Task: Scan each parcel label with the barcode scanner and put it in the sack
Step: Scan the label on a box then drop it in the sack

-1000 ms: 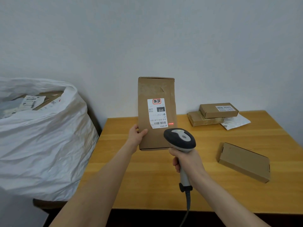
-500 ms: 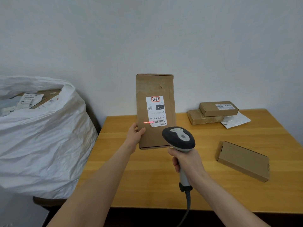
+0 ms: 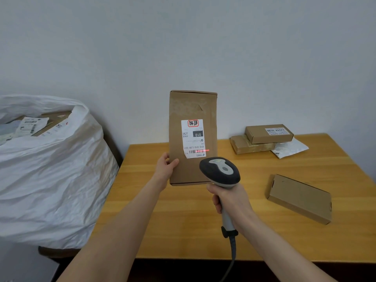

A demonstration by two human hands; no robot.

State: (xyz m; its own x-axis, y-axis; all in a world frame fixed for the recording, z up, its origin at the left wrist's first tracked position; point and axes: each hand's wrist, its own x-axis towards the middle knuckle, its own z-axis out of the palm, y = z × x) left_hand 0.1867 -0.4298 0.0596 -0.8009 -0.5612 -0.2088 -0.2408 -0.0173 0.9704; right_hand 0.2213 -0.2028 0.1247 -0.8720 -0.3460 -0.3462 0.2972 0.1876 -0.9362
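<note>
The left hand (image 3: pixel 165 167) grips the parcel (image 3: pixel 191 171) by its lower left edge, thumb on the front, and holds it upright over the worktop (image 3: pixel 183 220). The right hand (image 3: pixel 230 200) is wrapped round the scanner (image 3: pixel 219 171) handle, its head just below the label (image 3: pixel 193 138). The red line (image 3: pixel 202 150) covers only the right end of the barcode and runs onto bare cardboard, so the read may fail unless the aim shifts left. A one-edge grip on a tall parcel could let it tip on the way to the sack (image 3: pixel 50 169), which looks nearly full.
</note>
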